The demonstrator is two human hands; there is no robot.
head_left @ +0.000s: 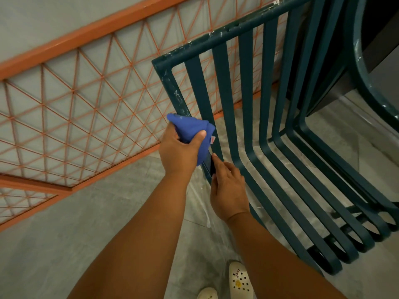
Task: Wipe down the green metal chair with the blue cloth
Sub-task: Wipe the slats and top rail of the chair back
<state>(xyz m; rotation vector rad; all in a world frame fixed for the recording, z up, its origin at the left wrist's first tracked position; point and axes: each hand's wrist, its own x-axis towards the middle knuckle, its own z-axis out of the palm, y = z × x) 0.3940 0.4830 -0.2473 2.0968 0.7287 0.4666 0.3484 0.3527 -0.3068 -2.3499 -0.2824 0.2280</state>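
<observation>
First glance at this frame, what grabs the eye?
The green metal chair fills the right half, its slatted back and seat scuffed with pale chips along the top rail. At centre the left hand grips a bunched blue cloth against the chair's side post, with the right hand just below on the frame. An orange lattice railing spans the left.

Bunched blue cloth (192, 131) pressed against slatted green chair's (248, 117) frame.

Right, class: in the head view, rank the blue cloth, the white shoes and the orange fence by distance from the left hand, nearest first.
1. Blue cloth: gripped in the left hand, against the chair's side bar.
2. Orange fence: behind, to the left.
3. White shoes: down at the floor, bottom of view.
</observation>
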